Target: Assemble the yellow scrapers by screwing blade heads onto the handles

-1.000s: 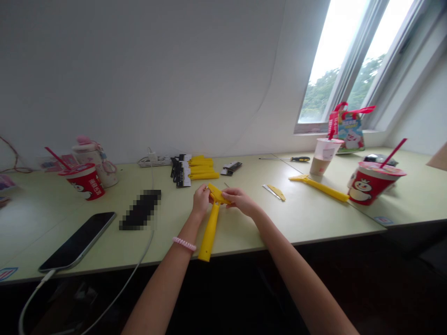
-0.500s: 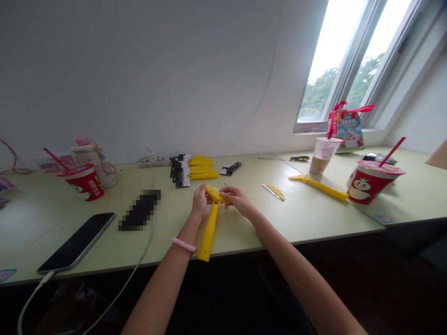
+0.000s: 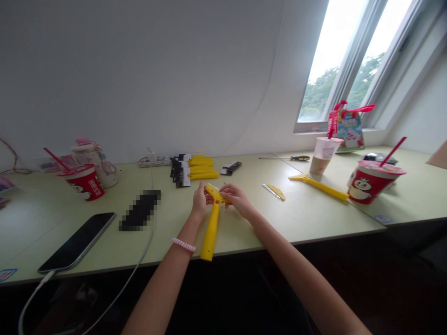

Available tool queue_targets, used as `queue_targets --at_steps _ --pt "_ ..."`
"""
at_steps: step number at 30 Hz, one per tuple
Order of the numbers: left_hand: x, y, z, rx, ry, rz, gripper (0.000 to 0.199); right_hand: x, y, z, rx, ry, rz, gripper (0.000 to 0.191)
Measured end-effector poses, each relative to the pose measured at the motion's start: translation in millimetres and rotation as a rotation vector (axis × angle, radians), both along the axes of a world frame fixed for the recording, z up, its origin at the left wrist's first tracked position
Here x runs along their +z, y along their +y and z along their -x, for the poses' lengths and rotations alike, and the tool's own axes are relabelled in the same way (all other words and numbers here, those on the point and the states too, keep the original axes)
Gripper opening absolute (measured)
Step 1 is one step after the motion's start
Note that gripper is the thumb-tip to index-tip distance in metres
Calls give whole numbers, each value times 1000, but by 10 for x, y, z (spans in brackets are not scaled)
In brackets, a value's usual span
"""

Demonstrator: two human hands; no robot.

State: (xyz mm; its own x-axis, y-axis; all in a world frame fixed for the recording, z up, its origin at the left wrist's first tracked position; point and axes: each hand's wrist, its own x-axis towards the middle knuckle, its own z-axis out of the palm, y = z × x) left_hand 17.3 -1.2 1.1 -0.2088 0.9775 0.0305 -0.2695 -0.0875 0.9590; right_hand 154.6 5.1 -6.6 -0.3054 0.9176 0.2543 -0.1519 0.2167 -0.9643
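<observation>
The person's bare forearms reach in over the near edge of the table [image 3: 296, 223], a pink coil band [image 3: 183, 244] around the left wrist. Between the hands is a yellow scraper [image 3: 211, 228], its handle pointing back at the person and its end at the table's edge. The left hand [image 3: 199, 202] has its fingers curled at the left end of the scraper's head, gripping it; the right hand [image 3: 238, 200] is closed on the right end, thumb and fingers bent in. Some fingertips are hidden.

Off to the left lies a phone [image 3: 78, 239] with a white cable [image 3: 35, 291] plugged in, and near it a black thing [image 3: 139, 209], blocked out by pixels. On the right, a yellow-edged blade [image 3: 274, 191] lies flat, and beyond it a second scraper [image 3: 321, 188] rests just beside a red cup [image 3: 373, 184].

Farther back, more yellow handles [image 3: 203, 168] with black-and-white cards sit in a pile near the wall. A screwdriver [image 3: 298, 158] lies to their right, and a colourful bag [image 3: 350, 132] stands below the window [image 3: 335, 70].
</observation>
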Motion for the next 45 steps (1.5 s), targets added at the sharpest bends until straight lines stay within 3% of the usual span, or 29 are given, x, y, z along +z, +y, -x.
queue_targets --at_steps 8,13,17,22,26,31,35,45 --pt "-53 10 17 -31 103 -102 25 -12 24 -8 -2 0 38 35" --pt "-44 4 15 -49 90 -67 25 4 38 -26 -28 12 82 33" --pt "-27 -40 -20 -178 66 0 32 16 41 -41 -122 65 50 33" --pt "-72 -86 -60 -488 107 49 33 11 50 -37 -144 85 77 34" --pt "-64 -113 -48 -537 154 29 26 -2 77 -60 -85 1 129 30" --pt "-25 -174 -50 -681 194 69 23 54 88 -138 -183 -126 89 29" --pt "-35 -209 -72 -797 208 39 18 100 79 -148 -168 -115 104 27" --pt "-109 -184 -54 -832 239 42 18 71 83 -109 -99 -81 160 22"
